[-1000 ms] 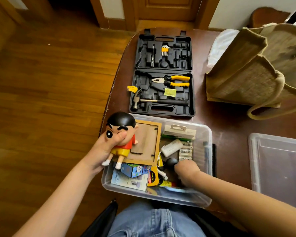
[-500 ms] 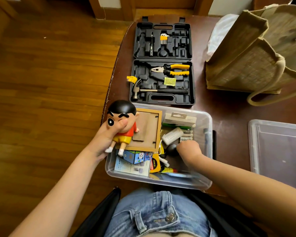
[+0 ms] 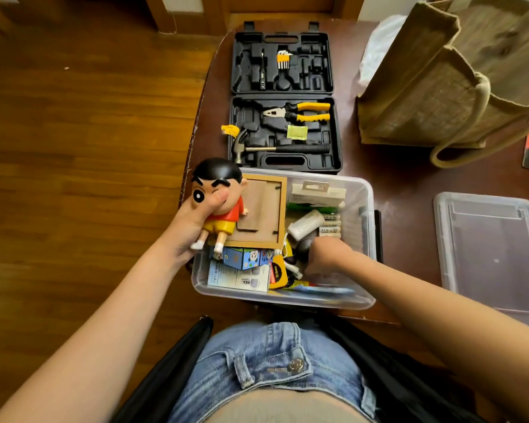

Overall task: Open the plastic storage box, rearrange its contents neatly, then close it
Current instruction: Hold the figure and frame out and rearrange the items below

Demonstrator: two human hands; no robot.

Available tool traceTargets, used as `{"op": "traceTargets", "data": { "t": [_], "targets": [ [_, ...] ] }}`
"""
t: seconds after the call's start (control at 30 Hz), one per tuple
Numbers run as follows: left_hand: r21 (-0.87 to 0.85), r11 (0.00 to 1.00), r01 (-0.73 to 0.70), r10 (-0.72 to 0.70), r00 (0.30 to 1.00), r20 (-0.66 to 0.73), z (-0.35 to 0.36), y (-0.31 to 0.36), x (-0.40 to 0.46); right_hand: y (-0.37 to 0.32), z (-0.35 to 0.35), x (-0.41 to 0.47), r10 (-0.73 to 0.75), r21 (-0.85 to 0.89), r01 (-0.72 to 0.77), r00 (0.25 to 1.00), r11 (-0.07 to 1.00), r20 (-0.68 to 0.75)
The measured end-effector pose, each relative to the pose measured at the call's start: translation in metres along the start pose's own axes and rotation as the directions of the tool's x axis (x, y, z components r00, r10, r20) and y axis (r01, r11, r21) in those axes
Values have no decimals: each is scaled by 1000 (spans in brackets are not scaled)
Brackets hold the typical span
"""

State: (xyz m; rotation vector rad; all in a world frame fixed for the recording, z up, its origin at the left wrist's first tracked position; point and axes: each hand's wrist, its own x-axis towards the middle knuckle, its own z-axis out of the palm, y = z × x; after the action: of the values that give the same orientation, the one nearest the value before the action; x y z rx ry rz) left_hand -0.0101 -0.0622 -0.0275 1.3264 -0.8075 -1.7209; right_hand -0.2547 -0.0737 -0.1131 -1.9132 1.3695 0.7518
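The clear plastic storage box (image 3: 367, 227) stands open at the table's near edge, full of mixed items. Its lid (image 3: 489, 257) lies on the table to the right. My left hand (image 3: 193, 227) grips a cartoon boy figurine (image 3: 219, 193) with black hair, red shirt and yellow shorts, held over the box's left rim. Under the figurine a wooden picture frame (image 3: 264, 209) lies face down. My right hand (image 3: 326, 254) reaches down into the box among the items, fingers curled and hidden; what it holds cannot be made out. Batteries (image 3: 330, 225), a white cylinder (image 3: 306, 225) and small cartons (image 3: 242, 271) fill the rest.
An open black tool case (image 3: 283, 99) with pliers, a hammer and hex keys lies just behind the box. A large jute bag (image 3: 446, 77) stands at the back right. The table's left edge (image 3: 193, 141) drops to the wooden floor. My lap is below the box.
The view has tilted down, so everything sits higher in frame. My right hand has shifted slightly farther into the box. My left hand keeps the figurine in the same place.
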Motion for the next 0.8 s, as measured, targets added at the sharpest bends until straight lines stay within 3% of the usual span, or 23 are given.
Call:
{"op": "traceTargets", "data": {
  "t": [0.1,0.2,0.3,0.43,0.53,0.8],
  "targets": [
    [0,1000,-1,1,1000,13,-1,-1,-1,-8,7,2,-11,173,11,1000,985,2],
    [15,1000,-7,6,1000,12,0,-1,-1,-16,16,3,0,203,19,995,979,-95],
    [14,1000,-13,13,1000,7,1,0,-2,-20,16,3,-2,151,26,987,988,-159],
    [-2,1000,-19,19,1000,12,0,0,-2,-13,2,-6,-38,-92,34,998,995,-47],
    [-11,1000,-23,23,999,33,-2,-1,-1,6,-5,-13,38,-227,-46,999,973,-39],
    [-2,1000,-11,11,1000,16,-6,-6,4,11,10,0,140,-325,-165,985,931,-101]
  ]
}}
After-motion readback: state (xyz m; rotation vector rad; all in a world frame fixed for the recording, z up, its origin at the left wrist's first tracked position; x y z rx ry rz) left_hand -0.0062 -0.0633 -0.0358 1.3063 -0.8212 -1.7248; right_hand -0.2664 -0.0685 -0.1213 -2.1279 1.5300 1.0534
